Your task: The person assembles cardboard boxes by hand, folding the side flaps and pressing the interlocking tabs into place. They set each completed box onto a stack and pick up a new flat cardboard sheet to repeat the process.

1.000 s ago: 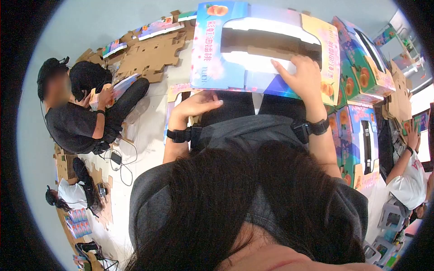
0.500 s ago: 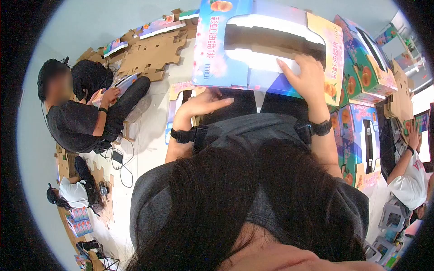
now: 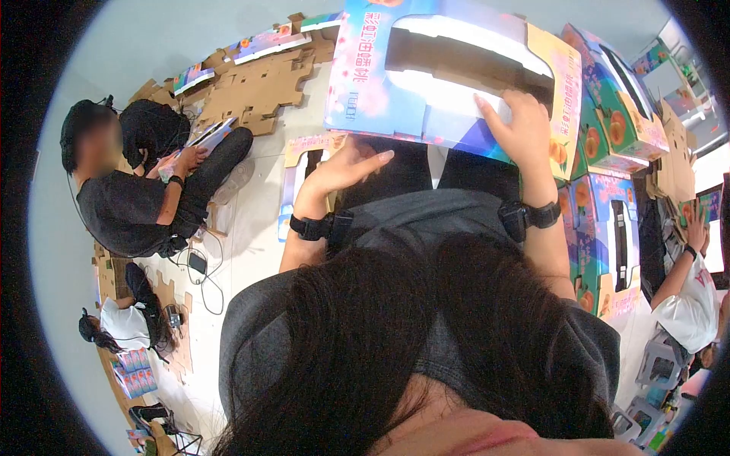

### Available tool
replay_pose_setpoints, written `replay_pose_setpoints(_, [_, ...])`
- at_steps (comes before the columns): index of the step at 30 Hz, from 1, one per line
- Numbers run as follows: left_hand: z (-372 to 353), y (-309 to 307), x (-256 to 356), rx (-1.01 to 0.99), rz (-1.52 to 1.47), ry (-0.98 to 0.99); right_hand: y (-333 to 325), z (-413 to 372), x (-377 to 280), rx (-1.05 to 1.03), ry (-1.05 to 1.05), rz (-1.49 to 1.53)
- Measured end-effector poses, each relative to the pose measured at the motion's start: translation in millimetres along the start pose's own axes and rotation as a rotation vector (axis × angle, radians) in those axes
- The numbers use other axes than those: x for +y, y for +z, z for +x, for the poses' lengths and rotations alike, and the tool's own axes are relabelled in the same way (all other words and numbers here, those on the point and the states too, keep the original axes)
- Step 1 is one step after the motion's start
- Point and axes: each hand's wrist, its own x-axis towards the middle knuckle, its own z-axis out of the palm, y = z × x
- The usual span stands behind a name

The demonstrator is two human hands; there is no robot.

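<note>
A printed cardboard peach box [image 3: 456, 125] with a large cut-out window sits in front of me, tilted a little, over my lap. My right hand [image 3: 521, 129] grips the near rim of the window, fingers over the edge and thumb on the front panel. Just below the box's lower left corner is my left hand [image 3: 342, 171], thumb stretched out to the right and apart from the other fingers, which are partly hidden near the box's edge. Another peach box [image 3: 294, 171] stands on the floor beyond the left hand.
Finished-looking peach boxes [image 3: 608, 220] are stacked close on my right. Flat cardboard sheets [image 3: 255, 95] lie at the far left. A seated person [image 3: 129, 205] handles a box on the left, with a cable [image 3: 205, 285] on the floor nearby. Another person [image 3: 688, 304] works at the right.
The box has tilted and shifted slightly right, its lower left corner rising. My left hand has turned a little beneath that corner; my right hand stays at the window rim.
</note>
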Motion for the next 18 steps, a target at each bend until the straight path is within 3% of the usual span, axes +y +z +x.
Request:
replay_pose_setpoints(8, [21.2,39.2,8.9,0.138,-0.457,0.245,-3.0,-4.3,-6.1,0.067,0.065,-0.033])
replay_pose_setpoints(11, [22.0,48.9,22.2,0.135,-0.468,0.221,-1.8,-9.7,-6.5,0.118,0.065,-0.053])
replay_pose_setpoints(15, [52.3,56.4,-3.8,0.275,-0.594,0.211,-5.9,-16.9,-11.9,0.103,0.088,-0.086])
replay_pose_setpoints(18, [68.4,56.7,-11.8,0.262,-0.66,0.176,-7.2,-22.1,-18.4,0.132,0.047,-0.13])
